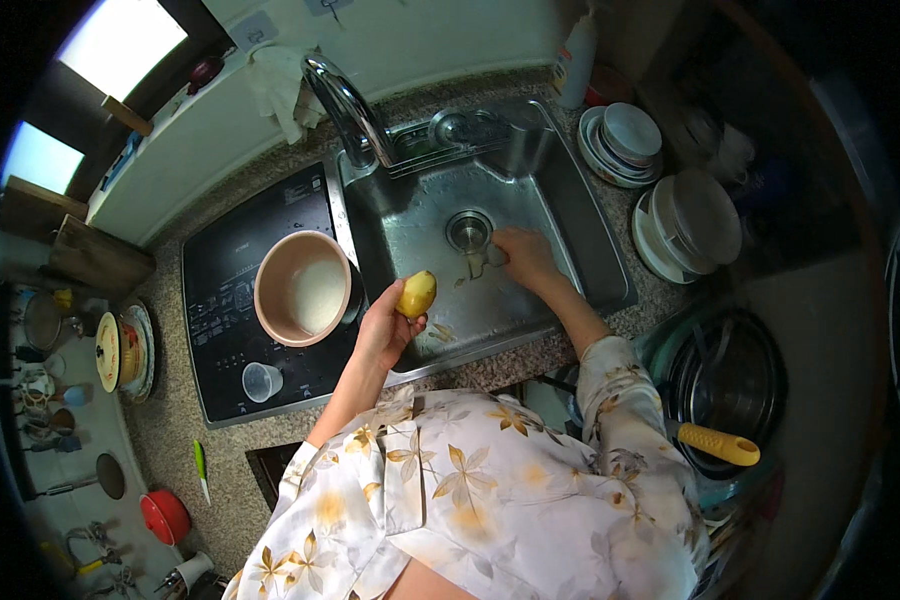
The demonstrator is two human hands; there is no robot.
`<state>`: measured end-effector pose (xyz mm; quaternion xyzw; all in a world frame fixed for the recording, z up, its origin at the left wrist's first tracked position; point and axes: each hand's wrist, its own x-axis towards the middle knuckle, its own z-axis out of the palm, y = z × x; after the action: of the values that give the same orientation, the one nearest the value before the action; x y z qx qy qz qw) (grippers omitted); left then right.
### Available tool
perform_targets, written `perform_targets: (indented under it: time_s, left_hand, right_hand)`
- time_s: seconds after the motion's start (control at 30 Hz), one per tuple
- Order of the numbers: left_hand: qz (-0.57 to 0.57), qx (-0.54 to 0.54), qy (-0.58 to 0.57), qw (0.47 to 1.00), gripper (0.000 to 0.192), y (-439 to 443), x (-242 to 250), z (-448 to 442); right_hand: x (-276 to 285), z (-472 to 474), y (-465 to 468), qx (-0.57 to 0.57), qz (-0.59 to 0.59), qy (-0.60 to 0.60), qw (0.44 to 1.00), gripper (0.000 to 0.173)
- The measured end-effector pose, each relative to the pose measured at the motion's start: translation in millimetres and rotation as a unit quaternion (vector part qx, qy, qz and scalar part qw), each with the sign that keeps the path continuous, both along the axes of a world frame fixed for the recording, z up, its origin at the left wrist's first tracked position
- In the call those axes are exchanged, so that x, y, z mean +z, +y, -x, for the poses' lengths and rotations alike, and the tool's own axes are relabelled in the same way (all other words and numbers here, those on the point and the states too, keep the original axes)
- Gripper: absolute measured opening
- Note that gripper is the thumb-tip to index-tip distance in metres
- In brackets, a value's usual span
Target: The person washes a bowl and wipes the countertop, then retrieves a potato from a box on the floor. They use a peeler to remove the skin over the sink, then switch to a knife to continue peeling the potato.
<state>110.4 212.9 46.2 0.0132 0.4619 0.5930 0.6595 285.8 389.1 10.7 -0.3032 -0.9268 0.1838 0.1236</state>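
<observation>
My left hand point(385, 324) holds a yellow potato point(417, 293), mostly peeled by its look, over the near left part of the stainless steel sink point(397, 225). Low in the sink, my right hand point(523, 256) is near the drain point(469, 231). Its fingers are curled at a pale, greyish piece point(496, 256), too small to name; whether it is gripped cannot be told. Strips of peel point(475, 265) lie below the drain, and more peel point(442, 333) lies near the sink's front wall.
Left of the sink, a pink pot point(263, 289) and a clear plastic cup point(262, 382) stand on a black cooktop point(232, 247). A chrome faucet point(349, 101) arches behind. Stacked bowls point(631, 133) and plates point(709, 221) stand right. A green-handled knife point(200, 466) lies on the left counter.
</observation>
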Motion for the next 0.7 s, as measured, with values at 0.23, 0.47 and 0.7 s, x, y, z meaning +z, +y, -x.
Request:
perform_targets:
  time_s: [0.23,0.47,0.7]
  left_hand:
    - [-0.059,-0.061,0.144,0.986,0.036,-0.4,7.9,-8.5]
    - [-0.085,-0.082,0.22,0.968,0.037,-0.8,5.8,-8.2]
    - [-0.064,-0.038,0.112,0.991,0.037,-2.8,2.5,-2.7]
  right_hand:
    - [0.7,-2.4,10.2,0.056,0.051,0.006,0.997,0.019]
    - [-2.3,4.1,5.4,0.154,0.056,0.069,0.984,0.017]
    - [-18.2,-2.9,10.4,-0.01,0.162,0.017,0.987,0.018]
